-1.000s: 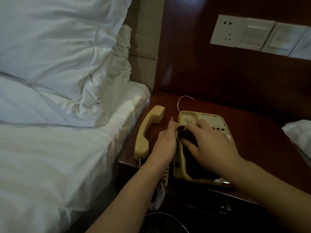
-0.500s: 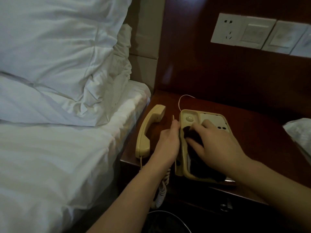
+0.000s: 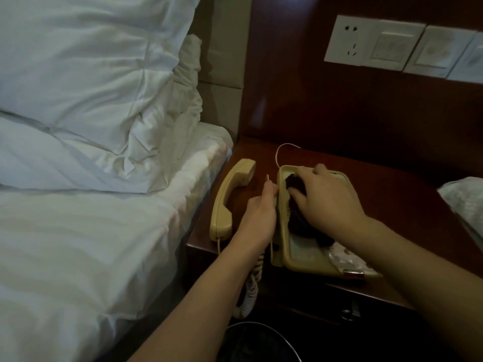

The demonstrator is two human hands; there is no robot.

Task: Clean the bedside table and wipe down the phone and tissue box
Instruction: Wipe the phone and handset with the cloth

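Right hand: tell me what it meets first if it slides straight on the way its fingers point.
Probably the phone base's far rim, since the right hand already lies on the base; depth is unclear.

dark red-brown wooden bedside table (image 3: 386,194), glossy top, set just beside the bed (image 3: 78,244) and against a matching wood wall panel. lying directly on it: a cream phone base (image 3: 300,254) near the front edge with a dark cloth (image 3: 298,223) on top of it, the cream handset (image 3: 230,197) off the base and resting on the tabletop to its left, and a thin pale cord (image 3: 281,150) looping behind the base. a pale crumpled item (image 3: 465,199) sits at the right edge, only partly in view and not identifiable.
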